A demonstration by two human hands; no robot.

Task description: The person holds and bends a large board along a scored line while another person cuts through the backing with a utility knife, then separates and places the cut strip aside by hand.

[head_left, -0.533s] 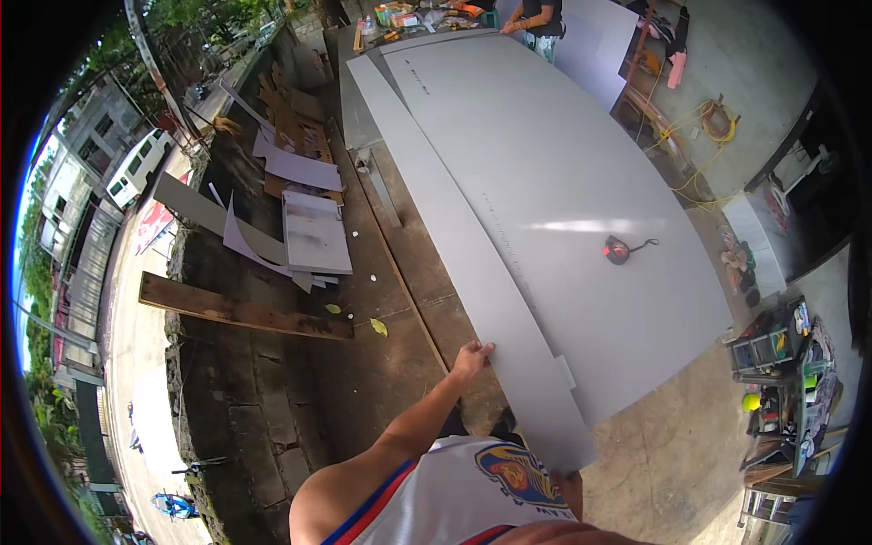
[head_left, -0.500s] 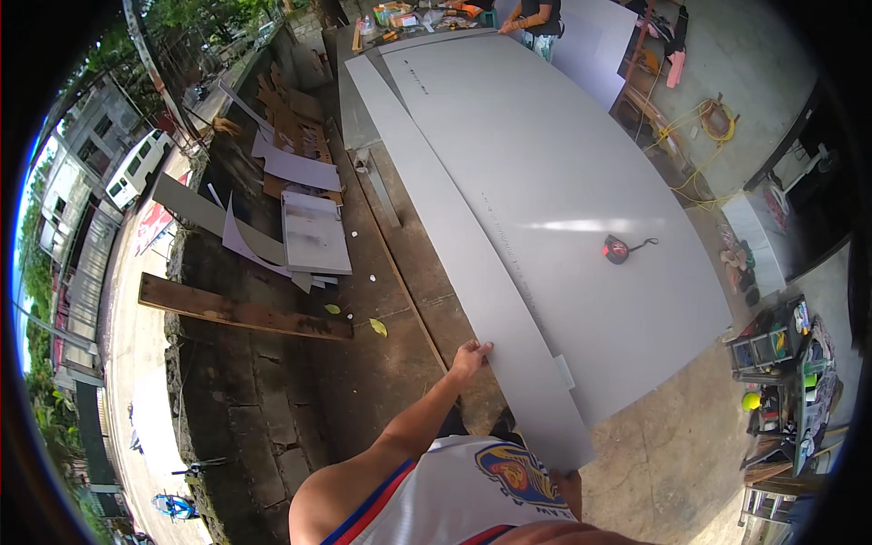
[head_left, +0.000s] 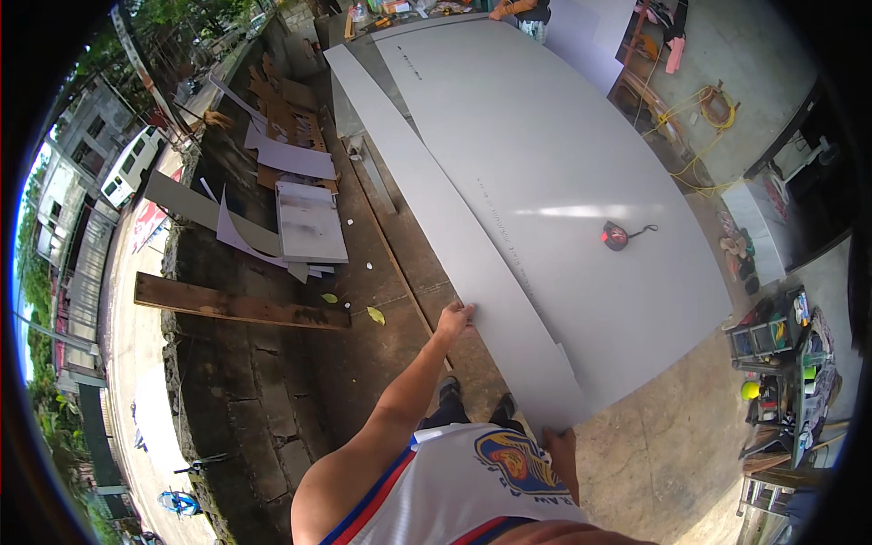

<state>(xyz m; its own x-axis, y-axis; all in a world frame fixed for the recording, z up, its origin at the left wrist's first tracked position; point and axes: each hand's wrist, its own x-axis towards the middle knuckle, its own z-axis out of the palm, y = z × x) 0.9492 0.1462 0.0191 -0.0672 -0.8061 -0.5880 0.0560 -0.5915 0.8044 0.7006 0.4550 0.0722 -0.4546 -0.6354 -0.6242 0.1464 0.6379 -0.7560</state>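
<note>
A long, narrow grey strip of sheet [head_left: 468, 263] lies along the left side of a large grey sheet [head_left: 554, 136], overlapping its edge at a slight angle. My left hand [head_left: 456, 320] is closed on the strip's left edge, thumb on top. At its near end, my right hand [head_left: 561, 450] grips the corner; its fingers are partly hidden beneath. A red and black tape measure [head_left: 615, 236] with a wrist strap rests on the large sheet, to the right of the strip.
A co-worker's arm [head_left: 513, 7] reaches the sheet's far edge, beside scattered tools. At left, offcuts [head_left: 309, 222] lean by a low block wall, and a wooden plank [head_left: 241, 302] juts out. A cluttered rack [head_left: 772, 345] and yellow cord [head_left: 718, 109] are at right.
My left hand and the strip's near end have shifted forward, away from my body. More of my right hand shows at the strip's corner. The view has moved slightly.
</note>
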